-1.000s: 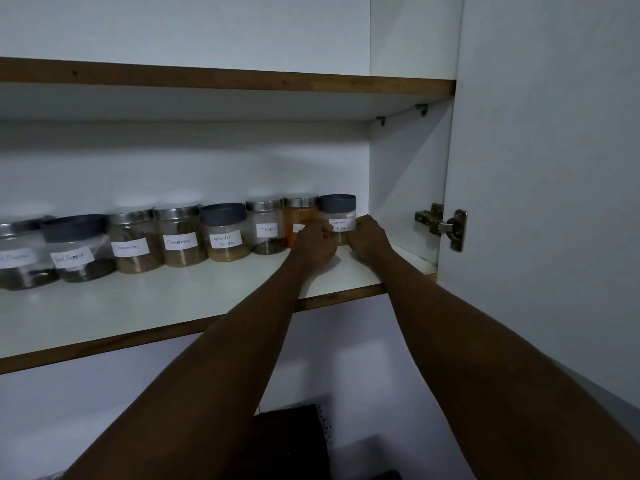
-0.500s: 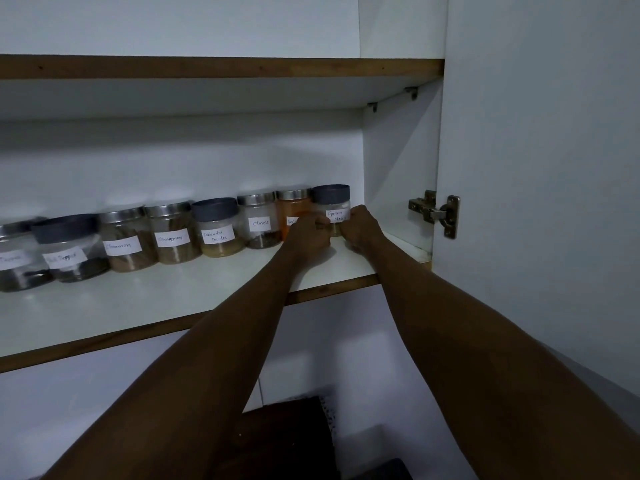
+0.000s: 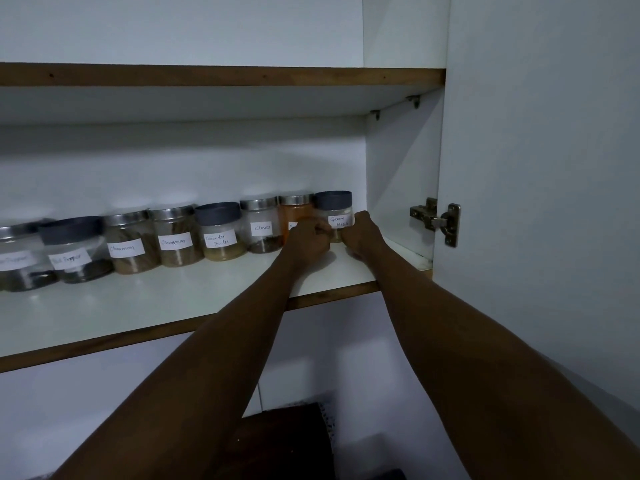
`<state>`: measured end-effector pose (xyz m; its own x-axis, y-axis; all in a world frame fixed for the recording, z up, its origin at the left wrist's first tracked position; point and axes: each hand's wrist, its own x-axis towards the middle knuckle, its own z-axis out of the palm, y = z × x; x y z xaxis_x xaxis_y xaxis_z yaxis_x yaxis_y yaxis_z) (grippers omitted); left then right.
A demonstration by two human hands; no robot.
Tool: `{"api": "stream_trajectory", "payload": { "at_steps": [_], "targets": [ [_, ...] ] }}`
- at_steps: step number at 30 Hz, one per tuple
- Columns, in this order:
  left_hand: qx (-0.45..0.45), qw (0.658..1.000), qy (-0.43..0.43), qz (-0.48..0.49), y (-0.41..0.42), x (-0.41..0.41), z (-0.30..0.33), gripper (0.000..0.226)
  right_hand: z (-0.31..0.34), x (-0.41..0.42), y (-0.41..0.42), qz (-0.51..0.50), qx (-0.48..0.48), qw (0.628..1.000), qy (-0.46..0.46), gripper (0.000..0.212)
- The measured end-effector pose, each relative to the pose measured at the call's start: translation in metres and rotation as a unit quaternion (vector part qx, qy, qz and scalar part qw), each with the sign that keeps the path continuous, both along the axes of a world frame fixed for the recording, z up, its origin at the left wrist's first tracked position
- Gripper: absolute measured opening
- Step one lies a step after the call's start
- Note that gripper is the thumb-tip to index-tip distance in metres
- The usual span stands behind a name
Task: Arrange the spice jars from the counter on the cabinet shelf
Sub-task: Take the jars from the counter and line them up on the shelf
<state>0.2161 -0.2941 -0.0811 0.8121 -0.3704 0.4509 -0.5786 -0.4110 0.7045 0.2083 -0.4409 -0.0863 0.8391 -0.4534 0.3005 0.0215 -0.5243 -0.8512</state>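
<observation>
Eight jars stand in a row along the back of the shelf (image 3: 173, 306), the Garam Masala jar (image 3: 335, 216) rightmost, beside the cabinet wall (image 3: 401, 188). Left of it come the orange jar (image 3: 294, 213), then Cloves (image 3: 261, 225). Both hands reach in from the front: the left hand (image 3: 306, 237) before the orange jar, the right hand (image 3: 360, 235) at the rightmost jar.

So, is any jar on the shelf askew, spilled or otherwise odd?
Nothing is spilled or tipped: the jars stand upright in one row on the shelf. One small oddity: two neighbouring jars both seem labelled cinnamon. The hands hide the lower part of the Garam Masala jar.
</observation>
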Motion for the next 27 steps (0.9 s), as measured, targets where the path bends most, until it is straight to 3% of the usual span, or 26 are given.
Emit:
{"api": "stream_trajectory", "payload": {
  "at_steps": [4,7,11,15,17,22,27],
  "targets": [
    [-0.037,0.999,-0.003,0.010,0.003,-0.001,-0.001,0.018,-0.002,-0.007,0.007,-0.090,-0.023,0.994,-0.059,0.080],
    [0.022,0.998,-0.062,0.022,0.007,-0.016,0.001,0.016,-0.004,-0.020,0.026,-0.144,-0.101,0.981,-0.082,0.090],
    [0.206,0.974,-0.093,-0.003,0.012,-0.051,0.000,0.019,-0.001,-0.044,0.039,-0.151,-0.175,0.972,-0.030,0.052],
    [0.268,0.962,-0.049,-0.005,0.026,-0.075,-0.005,0.030,-0.013,-0.070,0.049,-0.136,-0.317,0.939,0.006,0.030],
    [0.295,0.954,-0.057,-0.003,0.041,-0.091,-0.007,0.040,-0.017,-0.086,0.063,-0.135,-0.311,0.941,-0.008,0.024],
    [0.301,0.947,-0.099,0.044,0.096,-0.126,-0.019,0.047,-0.030,-0.125,0.108,-0.148,-0.369,0.917,0.007,0.026],
    [0.288,0.950,-0.104,0.062,0.158,-0.148,-0.019,0.047,-0.031,-0.156,0.166,-0.097,-0.395,0.913,-0.023,0.034]
  ]
}}
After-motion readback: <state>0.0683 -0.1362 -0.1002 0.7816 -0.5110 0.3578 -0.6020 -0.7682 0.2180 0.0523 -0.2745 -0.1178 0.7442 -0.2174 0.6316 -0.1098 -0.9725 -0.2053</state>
